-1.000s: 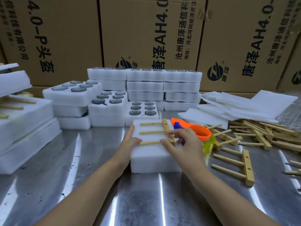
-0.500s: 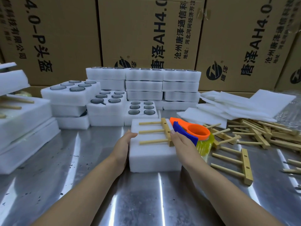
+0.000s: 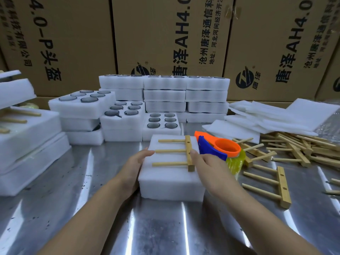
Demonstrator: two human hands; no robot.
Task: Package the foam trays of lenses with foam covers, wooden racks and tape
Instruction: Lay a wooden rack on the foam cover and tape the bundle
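left hand (image 3: 135, 168) flat against foam stack (image 3: 171, 183) | right hand (image 3: 207, 166) released wooden rack (image 3: 189, 153), fingers straight

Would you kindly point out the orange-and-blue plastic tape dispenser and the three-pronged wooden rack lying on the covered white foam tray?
orange-and-blue plastic tape dispenser (image 3: 211, 150), head view, on its blue body.
three-pronged wooden rack (image 3: 189, 153), head view, on its crossbar.
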